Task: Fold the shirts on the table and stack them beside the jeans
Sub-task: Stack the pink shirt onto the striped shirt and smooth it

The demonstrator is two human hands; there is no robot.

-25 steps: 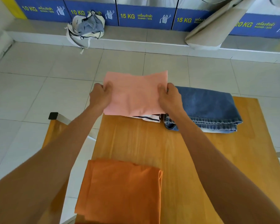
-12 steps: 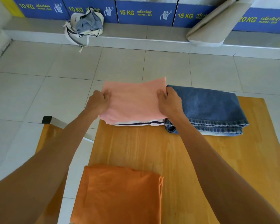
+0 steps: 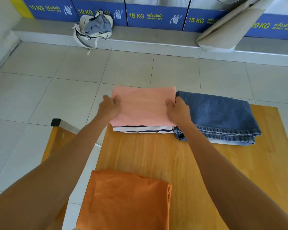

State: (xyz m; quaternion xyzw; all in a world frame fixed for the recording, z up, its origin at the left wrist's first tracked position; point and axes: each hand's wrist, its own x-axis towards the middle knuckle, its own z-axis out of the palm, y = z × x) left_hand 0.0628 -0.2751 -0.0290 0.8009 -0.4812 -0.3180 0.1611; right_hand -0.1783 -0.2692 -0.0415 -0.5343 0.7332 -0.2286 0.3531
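Observation:
A folded pink shirt (image 3: 143,105) lies on top of a folded white shirt with dark stripes (image 3: 140,129) at the far left of the wooden table (image 3: 214,171). Folded blue jeans (image 3: 219,117) lie right beside this stack, touching it. My left hand (image 3: 109,107) grips the pink shirt's left edge. My right hand (image 3: 178,112) grips its right edge, next to the jeans. A folded orange shirt (image 3: 128,200) lies at the table's near left, apart from both hands.
A wooden chair (image 3: 56,135) stands left of the table. Beyond the table is tiled floor, then a raised step with a cloth bag (image 3: 94,28) and a row of blue-fronted washing machines (image 3: 155,16). A beige panel (image 3: 231,29) leans at the back right.
Both hands have lowered the pink shirt from the air onto the striped shirt. It now lies flat on the stack beside the jeans.

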